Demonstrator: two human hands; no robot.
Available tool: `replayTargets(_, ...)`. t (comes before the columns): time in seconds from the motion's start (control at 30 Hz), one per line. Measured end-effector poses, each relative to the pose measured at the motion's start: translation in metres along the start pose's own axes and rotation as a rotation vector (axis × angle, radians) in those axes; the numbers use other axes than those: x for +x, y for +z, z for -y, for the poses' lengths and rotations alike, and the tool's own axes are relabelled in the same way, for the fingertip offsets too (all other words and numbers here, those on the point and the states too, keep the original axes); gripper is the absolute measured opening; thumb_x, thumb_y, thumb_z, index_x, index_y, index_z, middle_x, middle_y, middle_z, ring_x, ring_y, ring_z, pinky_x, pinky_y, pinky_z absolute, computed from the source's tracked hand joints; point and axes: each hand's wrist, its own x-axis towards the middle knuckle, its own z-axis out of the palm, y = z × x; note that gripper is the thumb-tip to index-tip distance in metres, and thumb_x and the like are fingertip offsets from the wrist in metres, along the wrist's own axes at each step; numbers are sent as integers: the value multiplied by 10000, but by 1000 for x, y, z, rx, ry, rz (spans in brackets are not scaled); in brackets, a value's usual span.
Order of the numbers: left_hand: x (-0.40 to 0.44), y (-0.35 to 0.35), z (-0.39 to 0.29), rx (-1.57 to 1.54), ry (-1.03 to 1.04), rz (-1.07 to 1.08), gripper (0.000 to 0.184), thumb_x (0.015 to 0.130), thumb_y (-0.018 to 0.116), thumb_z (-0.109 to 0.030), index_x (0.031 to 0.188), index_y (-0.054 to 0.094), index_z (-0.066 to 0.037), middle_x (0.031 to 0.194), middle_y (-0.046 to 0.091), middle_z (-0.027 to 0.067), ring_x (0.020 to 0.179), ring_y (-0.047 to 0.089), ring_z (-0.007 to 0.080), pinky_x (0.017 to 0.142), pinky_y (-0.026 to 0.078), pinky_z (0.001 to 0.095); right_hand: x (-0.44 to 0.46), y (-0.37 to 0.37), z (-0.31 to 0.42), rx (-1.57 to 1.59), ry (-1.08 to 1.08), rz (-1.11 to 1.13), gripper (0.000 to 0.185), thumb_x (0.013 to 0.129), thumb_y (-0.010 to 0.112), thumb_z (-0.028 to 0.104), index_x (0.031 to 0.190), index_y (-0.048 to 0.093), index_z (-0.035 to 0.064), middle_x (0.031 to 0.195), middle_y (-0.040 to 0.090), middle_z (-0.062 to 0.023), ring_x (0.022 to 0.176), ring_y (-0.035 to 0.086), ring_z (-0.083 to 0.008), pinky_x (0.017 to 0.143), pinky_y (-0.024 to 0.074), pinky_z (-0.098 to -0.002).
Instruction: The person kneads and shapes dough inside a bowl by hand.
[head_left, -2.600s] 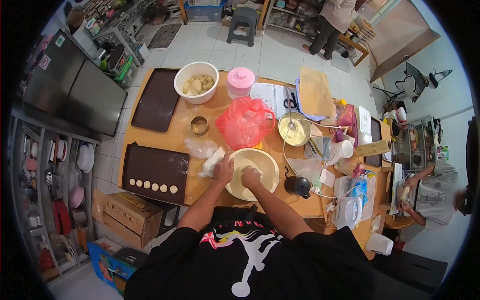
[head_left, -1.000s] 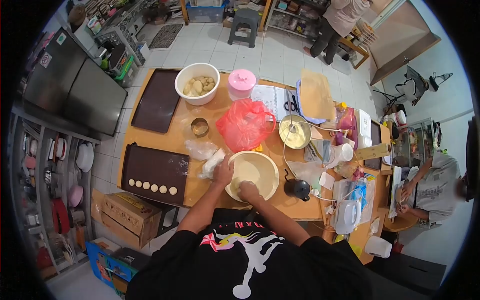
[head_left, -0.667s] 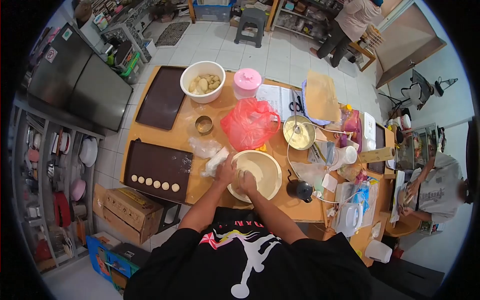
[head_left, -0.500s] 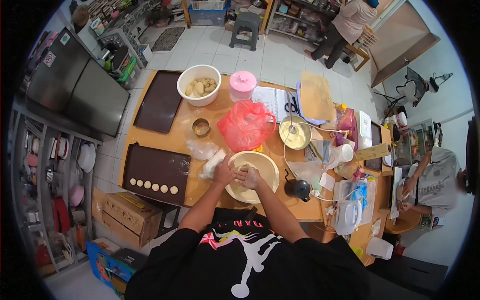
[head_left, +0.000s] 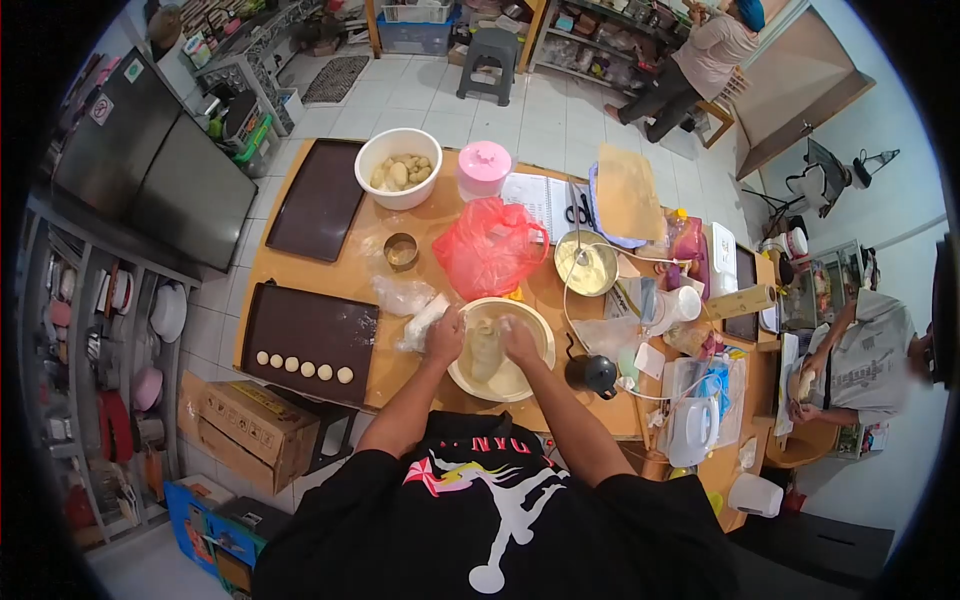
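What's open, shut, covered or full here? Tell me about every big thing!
Left hand, at the cream bowl
Right hand, above it, blurred
Cream bowl, uncovered
Pale dough, inside it, blurred
Notebook, open
Pink canister, lid on
White tub, uncovered, holding pale lumps
Near tray, holding six dough rounds
Red plastic bag, crumpled
Stool, upright

Dough rounds [head_left: 306,367] line the lower part of a tray [head_left: 312,328], left of the mixing bowl [head_left: 530,372]; behind that bowl lies a plastic bag [head_left: 490,247], with a saucepan [head_left: 587,264] to its right.
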Motion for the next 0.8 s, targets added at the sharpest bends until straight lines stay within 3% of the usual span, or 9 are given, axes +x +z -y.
replayTargets(0.03,0,-1,0,-6,-5,-20,295,927,535,-327,1109,562,-97,819,649,235,820,620,442,715,465,545,8,8,4,-36,29,92,341,937,446,244,1132,592,5,1081,619,-260,1032,562,-435,933,417,-479)
replayTargets(0.13,0,0,-1,39,-10,-25,318,937,523,-346,1146,578,-113,824,656,227,825,624,438,721,468,542,14,12,17,-239,-18,341,331,906,521,270,1104,600,16,1045,625,-251,1013,568,-433,921,422,-485)
replayTargets(0.23,0,2,0,9,-27,-42,329,943,513,-349,1183,579,-133,815,660,217,818,627,435,717,472,538,3,-13,50,-248,25,386,258,873,564,242,991,618,19,1036,623,-230,1004,584,-406,899,453,-476)
replayTargets(0.43,0,1,-3,63,-51,-20,345,947,501,-365,1164,581,-110,774,655,212,789,633,424,697,483,525,-48,-59,62,-279,-116,565,196,822,597,185,899,649,13,953,638,-244,911,619,-402,809,496,-472)
replayTargets(0.53,0,0,-5,68,-46,-16,349,948,497,-371,1161,582,-108,767,654,212,782,635,423,692,484,522,-77,-45,45,-260,-65,564,181,816,596,176,867,659,13,905,639,-254,895,620,-413,808,498,-470)
replayTargets(0.67,1,2,-5,79,-35,-38,332,949,494,-376,1126,582,-110,758,653,208,771,630,432,687,476,534,-82,-16,49,-488,26,514,161,804,600,158,840,652,9,795,641,-233,836,637,-390,779,499,-478)
replayTargets(0.8,-3,-3,-10,61,-22,-46,280,952,499,-350,984,548,-76,738,625,235,751,601,462,664,447,550,-75,9,52,-489,16,420,167,798,598,162,871,646,20,833,647,-223,838,643,-387,758,508,-486)
